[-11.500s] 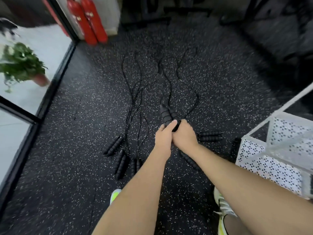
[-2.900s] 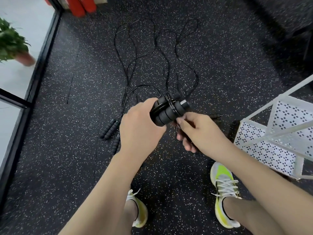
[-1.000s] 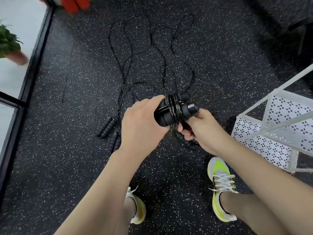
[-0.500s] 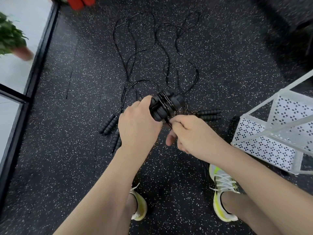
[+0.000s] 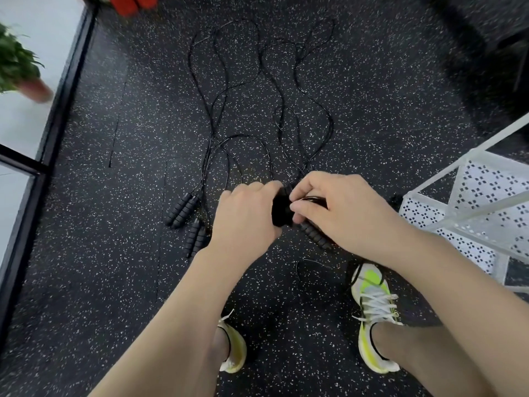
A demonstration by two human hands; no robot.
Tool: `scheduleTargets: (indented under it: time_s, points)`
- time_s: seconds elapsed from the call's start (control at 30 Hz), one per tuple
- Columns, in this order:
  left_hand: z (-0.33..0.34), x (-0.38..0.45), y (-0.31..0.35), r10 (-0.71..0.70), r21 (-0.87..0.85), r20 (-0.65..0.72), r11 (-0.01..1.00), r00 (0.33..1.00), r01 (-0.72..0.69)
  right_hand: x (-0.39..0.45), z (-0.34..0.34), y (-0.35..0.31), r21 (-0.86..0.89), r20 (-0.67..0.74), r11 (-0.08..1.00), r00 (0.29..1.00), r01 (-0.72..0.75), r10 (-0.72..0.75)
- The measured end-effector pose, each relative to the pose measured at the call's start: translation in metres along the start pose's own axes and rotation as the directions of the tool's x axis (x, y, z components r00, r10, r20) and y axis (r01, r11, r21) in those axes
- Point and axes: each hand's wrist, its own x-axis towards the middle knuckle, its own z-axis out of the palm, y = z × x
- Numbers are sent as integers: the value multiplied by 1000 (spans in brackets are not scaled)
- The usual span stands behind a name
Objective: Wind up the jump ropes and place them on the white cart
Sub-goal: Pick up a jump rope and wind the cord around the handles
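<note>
By the floor's [image 5: 86, 282] far-left edge I see a potted plant [image 5: 17, 67], and red cylinders [image 5: 133, 2], perhaps extinguishers, farther along.

I see black jump ropes [image 5: 226, 90] with black ribbed handles [image 5: 183, 210] on black rubber flooring [image 5: 372, 96] speckled white, a white perforated cart [image 5: 483, 207], neon-yellow-and-white sneakers [image 5: 372, 305], red cylinders [image 5: 134, 2], a green plant [image 5: 14, 61].

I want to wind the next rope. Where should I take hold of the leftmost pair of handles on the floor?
Grip the leftmost handle pair around its ribbed middle, from above. The two handles lie flat, side by side and touching, so probably one hand closes over both.
</note>
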Motion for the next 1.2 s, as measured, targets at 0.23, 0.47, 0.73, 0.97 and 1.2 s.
scheduleTargets:
  time_s: [0.23, 0.47, 0.73, 0.97, 1.2]
  points:
    - [4, -8, 16, 192, 10, 75, 981, 979, -193, 8, -20, 23, 68, -13, 997, 999, -28, 29]
    - [4, -10, 17, 315, -82, -78, 944, 946, -321, 11, -35, 36, 183, 63, 983, 998, -10, -2]
    - [2, -9, 13, 307, -165, -264, 920, 914, -356, 19, -37, 50, 307, 69, 952, 997, 20, -43]
    - [-8, -12, 12, 129, -339, -324, 909, 937, -243, 24, -16, 49, 655, -1, 755, 999, 25, -32]
    - [-26, -17, 25, -193, -582, -264, 814, 945, 4, 18, 14, 38, 526, -74, 848, 990, -64, 120]
